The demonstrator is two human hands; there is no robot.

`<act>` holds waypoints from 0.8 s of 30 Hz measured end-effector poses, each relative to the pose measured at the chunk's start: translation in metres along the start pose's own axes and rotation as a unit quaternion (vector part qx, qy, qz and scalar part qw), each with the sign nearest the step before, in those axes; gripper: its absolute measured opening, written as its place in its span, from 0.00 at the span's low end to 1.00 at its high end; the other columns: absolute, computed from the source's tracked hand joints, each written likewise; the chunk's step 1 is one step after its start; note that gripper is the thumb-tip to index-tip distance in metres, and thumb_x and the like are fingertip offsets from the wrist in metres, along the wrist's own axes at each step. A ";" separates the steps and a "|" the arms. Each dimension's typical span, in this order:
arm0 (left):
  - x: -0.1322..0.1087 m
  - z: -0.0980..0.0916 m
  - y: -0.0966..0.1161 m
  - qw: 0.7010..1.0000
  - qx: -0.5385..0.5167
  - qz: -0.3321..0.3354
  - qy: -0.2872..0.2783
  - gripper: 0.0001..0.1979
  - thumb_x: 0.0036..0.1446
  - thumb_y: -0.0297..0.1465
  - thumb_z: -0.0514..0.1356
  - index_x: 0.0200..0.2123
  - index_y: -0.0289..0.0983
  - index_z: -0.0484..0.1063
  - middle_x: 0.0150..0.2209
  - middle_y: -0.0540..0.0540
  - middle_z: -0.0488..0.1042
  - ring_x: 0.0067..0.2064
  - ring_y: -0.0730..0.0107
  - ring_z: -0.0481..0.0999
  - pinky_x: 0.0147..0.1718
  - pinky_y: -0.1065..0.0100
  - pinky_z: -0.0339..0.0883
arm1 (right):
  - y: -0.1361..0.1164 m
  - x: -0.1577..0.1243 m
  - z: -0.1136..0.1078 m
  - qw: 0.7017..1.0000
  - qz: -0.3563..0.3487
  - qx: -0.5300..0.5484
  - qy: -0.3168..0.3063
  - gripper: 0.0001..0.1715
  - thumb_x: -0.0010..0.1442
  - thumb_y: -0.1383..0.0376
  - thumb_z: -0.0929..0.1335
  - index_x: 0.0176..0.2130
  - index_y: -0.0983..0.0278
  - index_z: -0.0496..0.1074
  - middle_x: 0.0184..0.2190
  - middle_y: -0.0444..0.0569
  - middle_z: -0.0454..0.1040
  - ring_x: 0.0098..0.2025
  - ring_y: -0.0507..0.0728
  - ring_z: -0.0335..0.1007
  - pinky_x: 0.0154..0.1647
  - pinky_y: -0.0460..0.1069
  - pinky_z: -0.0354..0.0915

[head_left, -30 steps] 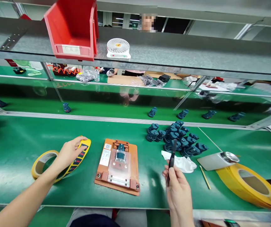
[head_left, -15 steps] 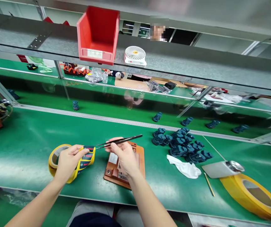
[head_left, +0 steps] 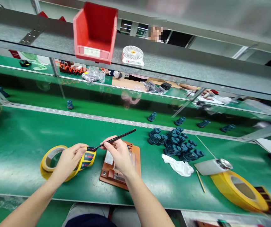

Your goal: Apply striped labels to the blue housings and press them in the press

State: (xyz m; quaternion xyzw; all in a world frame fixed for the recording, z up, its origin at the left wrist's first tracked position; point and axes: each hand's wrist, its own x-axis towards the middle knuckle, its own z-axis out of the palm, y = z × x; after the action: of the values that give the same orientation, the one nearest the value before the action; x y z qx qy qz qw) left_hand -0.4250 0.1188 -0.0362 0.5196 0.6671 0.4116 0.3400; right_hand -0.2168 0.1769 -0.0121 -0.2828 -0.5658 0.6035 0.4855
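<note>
A slim black pair of tweezers is pinched firmly in the grip of the right hand, just above an orange-brown fixture plate, with the tips brought left onto a yellow strip of dark printed labels. That strip is held bunched in the curled grip of the left hand, just left of the plate, and looks to be fed from a yellow tape roll on the green tabletop. A heap of dark teal plastic parts is piled right of the plate, with a crumpled white cloth next to it.
</note>
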 end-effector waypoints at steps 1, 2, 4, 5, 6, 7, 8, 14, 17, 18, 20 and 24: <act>0.007 0.001 0.004 0.995 0.095 0.027 -0.019 0.27 0.61 0.53 0.52 0.44 0.38 0.77 0.41 0.40 0.82 0.43 0.49 0.81 0.42 0.57 0.72 | -0.004 -0.003 -0.009 1.000 -0.012 -0.021 0.011 0.08 0.64 0.60 0.71 0.39 0.63 0.75 0.35 0.47 0.77 0.38 0.56 0.77 0.42 0.49 0.72; 0.015 0.003 0.008 0.981 0.185 0.044 -0.037 0.29 0.64 0.52 0.47 0.47 0.37 0.76 0.43 0.39 0.82 0.45 0.47 0.81 0.44 0.55 0.71 | -0.008 -0.005 -0.019 0.999 -0.020 -0.042 0.021 0.07 0.64 0.60 0.71 0.39 0.62 0.75 0.35 0.47 0.77 0.38 0.57 0.77 0.42 0.49 0.72; 0.031 0.011 0.015 0.940 0.331 0.043 -0.068 0.31 0.66 0.50 0.42 0.52 0.34 0.73 0.43 0.34 0.81 0.46 0.43 0.80 0.44 0.53 0.70 | -0.014 -0.009 -0.044 0.996 -0.019 -0.072 0.040 0.08 0.64 0.60 0.71 0.39 0.62 0.74 0.34 0.47 0.77 0.38 0.57 0.77 0.41 0.49 0.72; 0.039 0.017 0.016 0.916 0.390 0.038 -0.084 0.32 0.66 0.50 0.42 0.53 0.33 0.71 0.41 0.32 0.81 0.45 0.41 0.81 0.43 0.52 0.70 | -0.016 -0.011 -0.058 0.995 -0.011 -0.080 0.050 0.09 0.63 0.59 0.71 0.38 0.62 0.73 0.34 0.47 0.77 0.37 0.57 0.77 0.41 0.49 0.72; 0.047 0.022 0.017 0.893 0.436 0.035 -0.103 0.33 0.66 0.51 0.42 0.56 0.32 0.69 0.40 0.32 0.81 0.43 0.39 0.81 0.41 0.51 0.70 | -0.017 -0.013 -0.072 0.995 0.001 -0.081 0.057 0.11 0.62 0.57 0.72 0.38 0.63 0.72 0.33 0.47 0.77 0.37 0.57 0.77 0.40 0.49 0.72; 0.053 0.028 0.017 0.874 0.470 0.036 -0.122 0.35 0.66 0.52 0.42 0.58 0.31 0.67 0.38 0.32 0.81 0.42 0.38 0.81 0.39 0.51 0.70 | -0.017 -0.014 -0.086 0.995 0.017 -0.074 0.063 0.14 0.61 0.55 0.73 0.38 0.63 0.72 0.33 0.47 0.77 0.36 0.57 0.77 0.39 0.49 0.72; 0.058 0.033 0.016 0.858 0.493 0.040 -0.142 0.35 0.66 0.53 0.42 0.61 0.32 0.65 0.36 0.33 0.81 0.41 0.38 0.81 0.37 0.51 0.70 | -0.016 -0.016 -0.099 0.995 0.036 -0.064 0.067 0.16 0.60 0.53 0.73 0.38 0.63 0.71 0.33 0.47 0.77 0.36 0.57 0.77 0.39 0.50 0.72; 0.059 0.041 0.011 0.831 0.539 0.118 -0.069 0.35 0.66 0.53 0.46 0.66 0.35 0.62 0.40 0.32 0.81 0.38 0.39 0.81 0.30 0.54 0.70 | 0.002 -0.026 -0.145 0.992 0.077 -0.062 0.078 0.21 0.59 0.49 0.74 0.38 0.63 0.70 0.33 0.48 0.78 0.37 0.57 0.76 0.42 0.50 0.71; 0.038 0.051 0.015 0.859 0.439 0.265 0.002 0.27 0.69 0.48 0.49 0.54 0.33 0.72 0.41 0.36 0.80 0.42 0.48 0.79 0.38 0.56 0.71 | 0.008 -0.029 -0.148 0.992 0.071 -0.066 0.076 0.20 0.60 0.50 0.74 0.38 0.63 0.70 0.34 0.48 0.78 0.39 0.57 0.76 0.45 0.51 0.70; 0.027 0.058 0.016 0.863 0.388 0.324 -0.008 0.23 0.70 0.44 0.51 0.51 0.33 0.74 0.40 0.38 0.79 0.42 0.52 0.78 0.41 0.57 0.70 | 0.010 -0.029 -0.148 0.993 0.073 -0.059 0.075 0.20 0.60 0.50 0.74 0.38 0.63 0.70 0.34 0.48 0.78 0.39 0.58 0.76 0.45 0.51 0.70; 0.003 0.075 0.016 0.853 0.304 0.418 -0.067 0.16 0.70 0.39 0.54 0.51 0.36 0.73 0.43 0.41 0.79 0.45 0.57 0.77 0.47 0.59 0.67 | 0.012 -0.030 -0.147 0.993 0.079 -0.041 0.073 0.20 0.60 0.50 0.74 0.39 0.62 0.69 0.33 0.48 0.78 0.38 0.58 0.76 0.43 0.52 0.72; -0.035 0.105 0.009 0.813 0.283 0.482 -0.160 0.24 0.67 0.40 0.58 0.62 0.37 0.66 0.56 0.40 0.74 0.57 0.53 0.69 0.59 0.54 0.58 | 0.014 -0.030 -0.145 0.993 0.081 -0.039 0.074 0.21 0.59 0.50 0.74 0.38 0.62 0.69 0.33 0.49 0.78 0.37 0.58 0.76 0.42 0.52 0.73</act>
State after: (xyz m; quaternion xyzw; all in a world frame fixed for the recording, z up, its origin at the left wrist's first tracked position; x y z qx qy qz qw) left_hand -0.3203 0.1061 -0.0723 0.9065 0.3544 0.2262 0.0379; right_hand -0.0801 0.2103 -0.0612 -0.3907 -0.5267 0.5956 0.4638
